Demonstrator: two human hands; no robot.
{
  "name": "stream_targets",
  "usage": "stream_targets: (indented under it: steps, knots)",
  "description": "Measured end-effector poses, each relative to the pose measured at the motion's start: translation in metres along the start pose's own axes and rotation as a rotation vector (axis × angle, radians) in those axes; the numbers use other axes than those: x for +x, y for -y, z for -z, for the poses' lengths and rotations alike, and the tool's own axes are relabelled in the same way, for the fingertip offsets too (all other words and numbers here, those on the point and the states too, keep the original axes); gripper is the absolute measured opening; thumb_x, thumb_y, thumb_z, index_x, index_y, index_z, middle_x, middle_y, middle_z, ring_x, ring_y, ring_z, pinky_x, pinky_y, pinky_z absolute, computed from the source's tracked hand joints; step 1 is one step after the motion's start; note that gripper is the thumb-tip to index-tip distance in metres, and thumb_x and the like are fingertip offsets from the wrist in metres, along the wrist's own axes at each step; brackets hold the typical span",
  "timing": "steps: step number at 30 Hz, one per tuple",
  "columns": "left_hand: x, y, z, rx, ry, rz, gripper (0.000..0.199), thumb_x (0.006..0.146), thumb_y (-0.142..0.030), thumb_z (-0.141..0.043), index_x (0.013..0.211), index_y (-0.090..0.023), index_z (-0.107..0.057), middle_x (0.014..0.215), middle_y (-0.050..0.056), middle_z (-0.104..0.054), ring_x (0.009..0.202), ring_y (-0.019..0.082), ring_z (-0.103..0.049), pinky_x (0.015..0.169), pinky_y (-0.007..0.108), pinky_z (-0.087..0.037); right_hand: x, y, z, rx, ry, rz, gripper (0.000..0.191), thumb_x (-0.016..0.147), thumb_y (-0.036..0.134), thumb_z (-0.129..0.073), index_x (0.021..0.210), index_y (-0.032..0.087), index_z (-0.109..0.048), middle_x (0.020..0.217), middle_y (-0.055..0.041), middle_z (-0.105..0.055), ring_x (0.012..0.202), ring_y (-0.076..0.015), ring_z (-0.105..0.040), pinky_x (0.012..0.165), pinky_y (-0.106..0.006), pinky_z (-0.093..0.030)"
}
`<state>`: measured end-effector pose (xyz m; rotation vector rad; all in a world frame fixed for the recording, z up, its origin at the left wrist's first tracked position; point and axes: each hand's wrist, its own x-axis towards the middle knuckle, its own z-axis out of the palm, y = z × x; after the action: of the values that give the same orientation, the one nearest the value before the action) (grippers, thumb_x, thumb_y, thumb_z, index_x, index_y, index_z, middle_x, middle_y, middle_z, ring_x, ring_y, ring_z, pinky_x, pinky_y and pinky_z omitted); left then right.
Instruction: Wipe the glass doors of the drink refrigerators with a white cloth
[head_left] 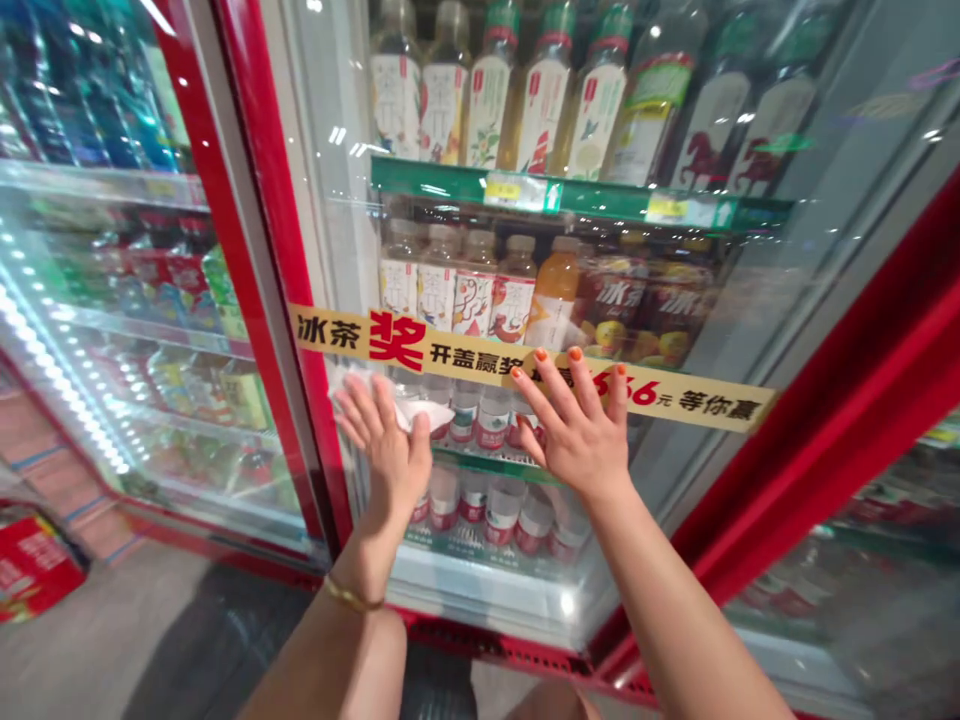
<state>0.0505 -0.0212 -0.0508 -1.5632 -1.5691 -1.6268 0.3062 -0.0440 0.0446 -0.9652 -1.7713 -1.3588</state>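
Observation:
My left hand (pixel 382 450) presses a crumpled white cloth (pixel 429 414) against the glass of a drinks cooler door (pixel 480 120), with the fingers spread over it. My right hand (pixel 574 430) lies flat on the same glass, fingers apart and holding nothing, with orange nails just under a yellow printed strip (pixel 465 352) stuck across the door. Behind the glass stand rows of bottled tea (pixel 544 115) and juice (pixel 553 285) on green-edged shelves. Part of the cloth is hidden under my left palm.
A red door frame (pixel 262 190) divides this door from a second lit glass door with stocked shelves (pixel 142 340) at left. Another red frame (pixel 817 430) runs along the right. A red carton (pixel 34 565) sits on the grey floor (pixel 90 650) at lower left.

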Motion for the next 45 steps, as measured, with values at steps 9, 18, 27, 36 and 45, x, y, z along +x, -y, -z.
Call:
stream_targets:
  steps: [9, 18, 27, 36, 45]
  knots:
    - [-0.101, 0.03, -0.004, 0.079, 0.161, -0.373, 0.083, 0.107, -0.043, -0.057, 0.178, -0.026, -0.018, 0.186, 0.014, -0.013, 0.175, 0.032, 0.006, 0.14, 0.065, -0.002, 0.002, 0.001, -0.001, 0.051, -0.041, 0.013, 0.079, 0.104, 0.043, -0.058, 0.176, 0.03, -0.027, 0.178, -0.0003, -0.04, 0.175, -0.0252, -0.009, 0.143, -0.058, 0.002]
    - [-0.065, -0.025, -0.023, 0.058, 0.179, -0.353, 0.086, 0.104, -0.064, -0.056, 0.177, -0.029, -0.024, 0.185, 0.013, -0.024, 0.175, 0.034, 0.002, 0.141, 0.065, 0.0, -0.002, 0.0, -0.001, 0.102, 0.028, -0.024, 0.083, 0.103, 0.045, -0.061, 0.177, 0.038, -0.023, 0.177, -0.0001, -0.042, 0.169, -0.0343, -0.032, 0.142, -0.062, 0.001]
    - [-0.048, 0.011, -0.003, 0.064, 0.019, 0.122, 0.085, 0.112, -0.045, -0.04, 0.178, -0.016, 0.006, 0.184, 0.02, 0.016, 0.172, 0.039, 0.015, 0.14, 0.067, -0.006, -0.004, 0.001, -0.002, 0.113, 0.045, -0.044, 0.088, 0.103, 0.045, -0.063, 0.177, 0.041, -0.017, 0.178, 0.0011, -0.041, 0.168, -0.0365, -0.033, 0.141, -0.064, 0.001]
    - [-0.105, -0.015, -0.015, 0.023, 0.251, -0.546, 0.073, 0.105, -0.07, -0.05, 0.171, -0.041, -0.039, 0.178, 0.001, -0.042, 0.175, 0.027, -0.012, 0.143, 0.053, -0.002, -0.001, 0.001, -0.001, 0.072, -0.006, -0.009, 0.084, 0.103, 0.045, -0.06, 0.177, 0.035, -0.021, 0.176, 0.0, -0.043, 0.17, -0.0319, -0.03, 0.142, -0.058, 0.003]
    - [-0.015, -0.068, -0.02, -0.005, 0.138, -0.268, 0.077, 0.11, -0.056, -0.043, 0.178, -0.028, -0.02, 0.187, 0.01, -0.013, 0.175, 0.036, 0.006, 0.139, 0.07, 0.001, -0.002, -0.003, 0.001, 0.07, -0.01, -0.006, 0.073, 0.108, 0.039, -0.05, 0.177, 0.034, -0.024, 0.176, 0.0023, -0.043, 0.172, -0.0253, -0.022, 0.143, -0.052, 0.003]
